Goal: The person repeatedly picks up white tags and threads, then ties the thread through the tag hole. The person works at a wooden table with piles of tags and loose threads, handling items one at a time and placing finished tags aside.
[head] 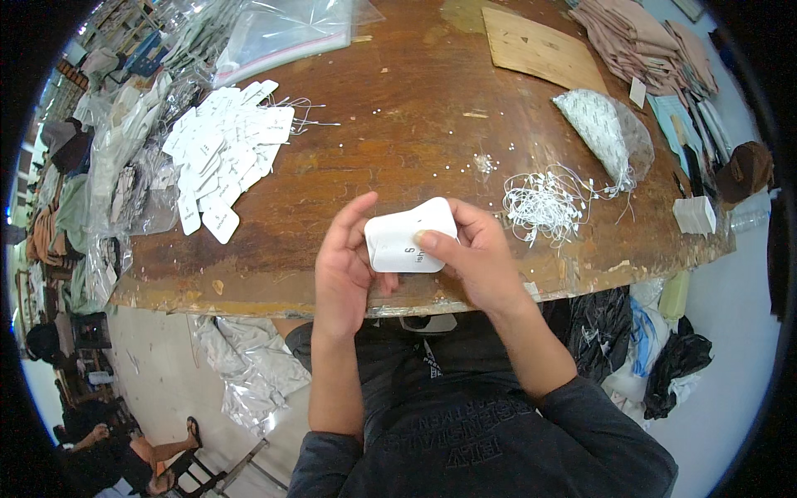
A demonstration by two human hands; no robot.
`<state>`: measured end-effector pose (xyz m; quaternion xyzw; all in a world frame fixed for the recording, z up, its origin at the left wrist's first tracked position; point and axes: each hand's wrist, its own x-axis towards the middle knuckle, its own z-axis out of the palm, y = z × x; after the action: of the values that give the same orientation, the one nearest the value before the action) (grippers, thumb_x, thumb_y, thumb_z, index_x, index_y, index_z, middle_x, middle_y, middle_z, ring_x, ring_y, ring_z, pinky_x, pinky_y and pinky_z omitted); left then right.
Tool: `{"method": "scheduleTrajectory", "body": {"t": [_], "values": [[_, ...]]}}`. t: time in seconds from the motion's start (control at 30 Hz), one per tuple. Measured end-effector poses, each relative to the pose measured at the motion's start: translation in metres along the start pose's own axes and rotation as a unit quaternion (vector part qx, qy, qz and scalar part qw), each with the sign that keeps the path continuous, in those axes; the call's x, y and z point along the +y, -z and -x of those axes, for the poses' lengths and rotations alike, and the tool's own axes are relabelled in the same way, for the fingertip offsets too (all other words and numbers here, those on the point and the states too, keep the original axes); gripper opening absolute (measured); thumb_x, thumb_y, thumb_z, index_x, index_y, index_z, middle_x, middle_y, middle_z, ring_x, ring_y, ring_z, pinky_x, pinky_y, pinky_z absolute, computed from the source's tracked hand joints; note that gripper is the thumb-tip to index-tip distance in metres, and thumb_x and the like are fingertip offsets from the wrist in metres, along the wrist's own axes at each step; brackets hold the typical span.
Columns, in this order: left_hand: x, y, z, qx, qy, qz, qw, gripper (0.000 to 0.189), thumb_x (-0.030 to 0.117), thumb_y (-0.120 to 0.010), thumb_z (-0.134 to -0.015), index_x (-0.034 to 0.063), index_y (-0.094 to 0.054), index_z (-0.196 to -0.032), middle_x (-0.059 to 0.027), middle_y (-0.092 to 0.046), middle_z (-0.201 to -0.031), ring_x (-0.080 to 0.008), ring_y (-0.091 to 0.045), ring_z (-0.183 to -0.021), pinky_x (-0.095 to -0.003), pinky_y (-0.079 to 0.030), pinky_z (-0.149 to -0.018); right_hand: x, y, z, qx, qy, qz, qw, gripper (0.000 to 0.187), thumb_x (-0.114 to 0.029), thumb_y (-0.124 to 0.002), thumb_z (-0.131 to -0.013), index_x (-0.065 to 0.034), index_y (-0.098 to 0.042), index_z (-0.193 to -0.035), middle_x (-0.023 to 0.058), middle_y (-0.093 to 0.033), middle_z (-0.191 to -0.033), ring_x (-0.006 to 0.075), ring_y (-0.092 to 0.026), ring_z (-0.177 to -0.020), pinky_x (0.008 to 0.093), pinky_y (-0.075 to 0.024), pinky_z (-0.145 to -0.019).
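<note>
My right hand (476, 255) grips a few white hang tags (398, 239) with printed writing, its thumb pressed on the top one. My left hand (345, 261) is beside their left edge, fingers raised and partly spread; whether it bears some of their weight is hidden. On the wooden table (386, 168), a heap of similar white tags (227, 149), some with strings, lies at the left. To the right of my hands is a tangle of white tag strings (542, 202). A small stack of white tags (694, 215) stands near the table's right edge.
Clear plastic bags (286, 37) lie at the back left, with bagged garments (137, 155) along the left edge. At the back right are a wooden board (542, 50), a bag of white packets (598, 127) and folded pink garments (641, 37). Another person (143, 451) sits lower left.
</note>
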<state>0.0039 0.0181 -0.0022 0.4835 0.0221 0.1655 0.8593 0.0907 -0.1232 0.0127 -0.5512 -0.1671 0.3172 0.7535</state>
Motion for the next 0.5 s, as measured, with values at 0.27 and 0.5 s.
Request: {"method": "scheduleTrajectory", "body": {"t": [0.27, 0.5], "values": [[-0.022, -0.025, 0.0, 0.14, -0.075, -0.007, 0.987, 0.055, 0.018, -0.052, -0.088, -0.0084, -0.038, -0.133, -0.0167, -0.061, -0.112, -0.0257, -0.06, -0.106, -0.037, -0.045, -0.094, 0.024, -0.018, 0.016, 0.053, -0.05, -0.155, 0.985, 0.022, -0.014, -0.064, -0.09, -0.0017, -0.061, -0.108, -0.001, -0.062, -0.083, -0.0004, -0.049, -0.06, 0.0148, -0.034, -0.047], [-0.011, -0.009, 0.002, 0.064, -0.071, -0.188, 0.977, 0.032, 0.01, -0.057, -0.086, -0.0021, -0.054, -0.115, -0.0065, -0.059, -0.082, -0.0165, -0.061, -0.077, -0.0293, -0.048, -0.074, 0.003, 0.001, -0.003, 0.091, 0.157, 0.155, 0.971, 0.023, -0.008, -0.056, -0.092, -0.0045, -0.062, -0.114, 0.0025, -0.068, -0.094, 0.0051, -0.054, -0.064, 0.0178, -0.0407, -0.053]]}}
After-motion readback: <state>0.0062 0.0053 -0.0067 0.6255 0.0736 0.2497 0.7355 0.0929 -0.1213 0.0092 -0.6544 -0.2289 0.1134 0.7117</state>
